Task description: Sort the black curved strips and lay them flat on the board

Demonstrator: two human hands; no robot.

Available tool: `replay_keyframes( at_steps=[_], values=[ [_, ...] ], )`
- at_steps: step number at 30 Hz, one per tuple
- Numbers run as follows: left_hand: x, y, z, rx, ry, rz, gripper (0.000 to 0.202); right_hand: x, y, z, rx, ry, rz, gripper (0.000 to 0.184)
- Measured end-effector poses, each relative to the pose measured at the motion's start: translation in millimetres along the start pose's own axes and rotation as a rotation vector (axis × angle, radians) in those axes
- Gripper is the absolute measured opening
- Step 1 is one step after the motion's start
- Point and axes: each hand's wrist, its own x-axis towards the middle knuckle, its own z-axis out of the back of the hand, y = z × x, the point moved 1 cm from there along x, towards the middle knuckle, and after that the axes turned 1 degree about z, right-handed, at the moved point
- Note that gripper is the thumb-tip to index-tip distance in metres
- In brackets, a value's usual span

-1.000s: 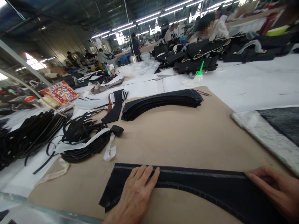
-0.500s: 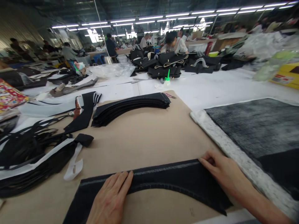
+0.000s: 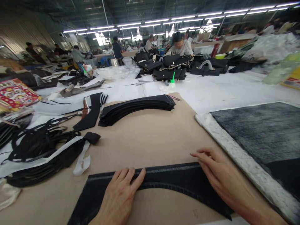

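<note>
A curved black panel (image 3: 173,176), with a pale line along its straight top edge, lies on the brown board (image 3: 150,140) close to me. My left hand (image 3: 123,190) rests flat on the left half of this panel, fingers stretched over its top edge. My right hand (image 3: 217,173) is above the panel's right end, fingers extended leftward and apart, with nothing visible in them. Part of the panel is hidden under both hands. Farther back on the board is a stack of similar black panels (image 3: 138,106).
Black strips and white tape (image 3: 81,164) lie at left. Small red-handled snippers (image 3: 175,98) lie by the stack. On the right is a pale slab (image 3: 217,134) bearing dark material. A green-nozzled bottle (image 3: 172,82) and black bags (image 3: 168,67) stand farther back; people work beyond.
My right hand has let go of the panel's top right corner and its fingers have straightened leftward. My left hand has shifted slightly right in view, its fingers still flat. The view has turned a little left.
</note>
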Motion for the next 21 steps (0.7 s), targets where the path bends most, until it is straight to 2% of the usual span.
replay_keyframes(
  at_steps=[2, 4, 7, 9, 11, 14, 16, 18, 21],
  values=[
    [0, -1, 0.3, 0.000, 0.037, 0.014, 0.067, 2, 31, -10, -0.023, 0.048, 0.235, 0.039],
    [0, -3, 1.3, 0.004, 0.088, 0.024, 0.067, 4, 59, -23, -0.021, 0.118, 0.406, 0.041],
    [1, -4, 3.1, 0.006, 0.161, 0.046, 0.065, 2, 74, -42, -0.048, 0.115, 0.496, 0.035],
    [2, -5, 3.5, 0.005, 0.177, 0.056, 0.064, -2, 63, -47, -0.106, 0.092, 0.489, 0.035],
    [2, -6, 3.1, 0.008, 0.172, 0.060, 0.066, -8, 39, -46, -0.177, 0.087, 0.466, 0.036],
    [1, -6, 1.9, 0.028, 0.120, 0.060, 0.072, -19, -3, -31, -0.273, 0.077, 0.434, 0.036],
    [0, -6, 1.0, 0.045, 0.074, 0.056, 0.073, -24, -22, -18, -0.338, 0.054, 0.449, 0.036],
    [-1, -6, 0.1, 0.054, 0.047, 0.046, 0.071, -26, -27, -9, -0.393, 0.019, 0.453, 0.037],
    [-1, -6, -1.8, 0.042, 0.052, 0.028, 0.068, -22, -5, -9, -0.395, -0.008, 0.397, 0.037]
  ],
)
